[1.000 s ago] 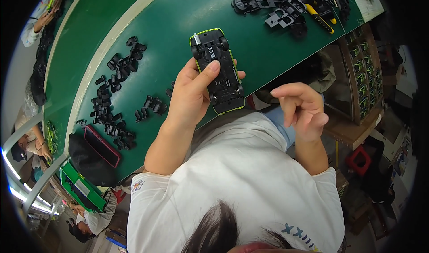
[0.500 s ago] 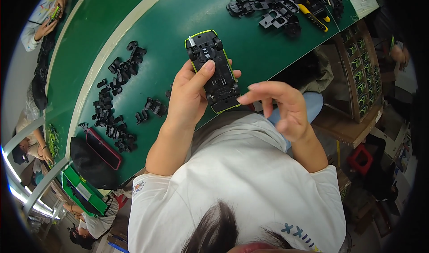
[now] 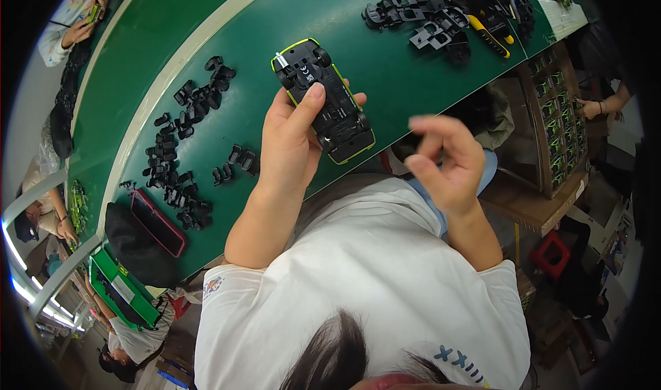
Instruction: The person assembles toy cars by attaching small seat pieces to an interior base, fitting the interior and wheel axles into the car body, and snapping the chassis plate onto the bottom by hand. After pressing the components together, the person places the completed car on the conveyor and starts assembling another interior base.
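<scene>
In my left hand is a toy car, turned so its black underside faces up and its yellow-green edge shows around it. My thumb presses on the underside, and fingertips show along the car's right side. A short silvery piece sits at its far left corner. To the right of the car, apart from it, my right hand hovers with fingers bent and spread and nothing visible between them. Several small black seat-shaped plastic parts lie on the green table left of my left hand.
Black plastic car frames are heaped at the far right beside a yellow-and-black tool. A phone in a red case and a black cap lie at left. A divided wooden rack holds green toy pieces; another person's hand touches it.
My right hand has drawn away from the car to the right. The car, still in my left hand, has tilted and shifted slightly left. Another person's hand has reached the rack.
</scene>
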### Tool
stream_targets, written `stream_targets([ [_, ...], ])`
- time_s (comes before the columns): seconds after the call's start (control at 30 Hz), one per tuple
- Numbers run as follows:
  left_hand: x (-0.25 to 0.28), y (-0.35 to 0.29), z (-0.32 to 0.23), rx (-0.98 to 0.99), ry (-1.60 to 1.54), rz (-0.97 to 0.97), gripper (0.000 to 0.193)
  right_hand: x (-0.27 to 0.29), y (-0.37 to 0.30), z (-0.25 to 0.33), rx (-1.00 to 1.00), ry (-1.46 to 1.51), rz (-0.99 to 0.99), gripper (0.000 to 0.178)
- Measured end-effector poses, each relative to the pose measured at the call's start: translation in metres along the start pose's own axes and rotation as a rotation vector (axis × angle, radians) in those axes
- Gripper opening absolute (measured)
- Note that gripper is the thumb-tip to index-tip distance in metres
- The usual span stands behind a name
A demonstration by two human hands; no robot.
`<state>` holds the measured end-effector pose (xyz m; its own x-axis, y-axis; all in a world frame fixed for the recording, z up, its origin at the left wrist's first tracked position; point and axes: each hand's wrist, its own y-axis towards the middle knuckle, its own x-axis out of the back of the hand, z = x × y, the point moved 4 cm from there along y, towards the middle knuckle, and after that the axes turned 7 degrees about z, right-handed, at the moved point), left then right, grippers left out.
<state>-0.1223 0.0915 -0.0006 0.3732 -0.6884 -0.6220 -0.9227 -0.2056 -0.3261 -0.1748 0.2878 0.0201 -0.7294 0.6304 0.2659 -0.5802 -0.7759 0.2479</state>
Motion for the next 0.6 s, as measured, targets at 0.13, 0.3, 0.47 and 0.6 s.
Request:
stream_targets([
  [0.13,-0.009,-0.002,0.005,-0.060,-0.069,-0.016,0.041,-0.026,0.028,0.020,-0.042,-0.335,-0.223,0.086],
  [0.3,-0.015,-0.009,0.008,-0.119,-0.097,-0.008,0.048,-0.036,0.032,0.013,0.044,-0.471,-0.369,0.083],
  [0.47,-0.017,-0.012,0.004,-0.121,-0.049,0.015,0.053,-0.026,0.037,0.019,0.122,-0.522,-0.321,0.081],
  [0.6,-0.012,-0.013,0.010,-0.124,0.032,-0.004,0.053,-0.019,0.033,0.018,0.119,-0.574,-0.297,0.079],
])
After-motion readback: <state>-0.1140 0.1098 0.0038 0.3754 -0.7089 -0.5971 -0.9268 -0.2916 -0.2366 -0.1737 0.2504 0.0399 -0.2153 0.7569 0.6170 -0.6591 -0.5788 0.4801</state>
